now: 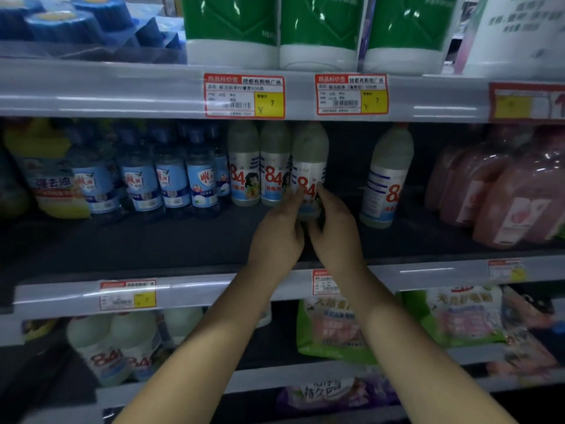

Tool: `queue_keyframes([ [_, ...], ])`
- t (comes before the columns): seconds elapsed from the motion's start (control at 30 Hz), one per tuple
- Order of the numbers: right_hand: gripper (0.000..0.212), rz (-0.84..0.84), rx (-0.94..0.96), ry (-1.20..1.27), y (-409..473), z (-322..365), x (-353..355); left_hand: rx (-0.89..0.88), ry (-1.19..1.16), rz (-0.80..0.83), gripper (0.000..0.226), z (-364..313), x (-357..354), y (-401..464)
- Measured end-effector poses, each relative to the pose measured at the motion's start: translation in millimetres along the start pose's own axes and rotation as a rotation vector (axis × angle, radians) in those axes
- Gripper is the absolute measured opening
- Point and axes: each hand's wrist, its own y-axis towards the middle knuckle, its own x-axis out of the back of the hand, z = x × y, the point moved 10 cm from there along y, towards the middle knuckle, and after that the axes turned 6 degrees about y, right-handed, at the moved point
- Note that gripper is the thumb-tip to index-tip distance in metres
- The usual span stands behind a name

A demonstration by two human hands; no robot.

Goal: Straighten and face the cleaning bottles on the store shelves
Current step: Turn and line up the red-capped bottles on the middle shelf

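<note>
On the middle shelf (183, 240) stand white "84" disinfectant bottles. Both hands grip the lower part of one 84 bottle (309, 160), which stands upright with its red "84" label toward me. My left hand (279, 234) wraps its left side and my right hand (334, 231) its right side. Two more 84 bottles (244, 166) (274, 166) stand just to its left, touching each other. Another 84 bottle (386, 175) stands apart to the right, tilted and turned so its label faces partly sideways.
Several blue-labelled bottles (171, 179) and a yellow refill bag (52, 175) fill the shelf's left part. Pink bottles (504, 191) stand at the right. Green-and-white bottles (232, 29) sit on the shelf above. More 84 bottles (101, 347) and green bags (330, 325) lie below.
</note>
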Motion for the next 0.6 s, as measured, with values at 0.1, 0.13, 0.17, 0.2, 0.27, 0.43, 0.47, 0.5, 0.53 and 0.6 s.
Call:
queue_keyframes([
  [0.1, 0.054, -0.007, 0.118, -0.048, -37, 27, -8, -0.073, 0.048, -0.111, 0.052, -1, 20, -41],
  [0.13, 0.051, -0.027, 0.166, -0.057, -52, 36, -9, -0.079, 0.064, -0.147, 0.052, 2, 25, -58],
  [0.17, 0.047, -0.047, 0.220, -0.061, -67, 44, -10, -0.076, 0.079, -0.183, 0.049, 5, 28, -74],
  [0.2, 0.043, -0.056, 0.269, -0.059, -83, 49, -12, -0.072, 0.094, -0.207, 0.046, 10, 29, -92],
  [0.27, 0.034, -0.049, 0.338, -0.033, -112, 54, -22, -0.063, 0.116, -0.218, 0.040, 21, 24, -125],
  [0.43, 0.023, 0.046, 0.345, -0.021, -155, 40, -63, 0.110, 0.153, -0.164, 0.039, 84, 1, -181],
  [0.47, 0.022, 0.093, 0.328, -0.034, -158, 34, -75, 0.163, 0.162, -0.158, 0.038, 98, 0, -187],
  [0.5, 0.022, 0.138, 0.309, -0.050, -159, 28, -87, 0.218, 0.173, -0.151, 0.035, 111, -1, -192],
  [0.53, 0.020, 0.178, 0.285, -0.066, -159, 20, -98, 0.277, 0.181, -0.137, 0.033, 125, -3, -196],
  [0.6, 0.019, 0.244, 0.204, -0.083, -157, 4, -116, 0.378, 0.179, -0.108, 0.035, 147, -6, -200],
])
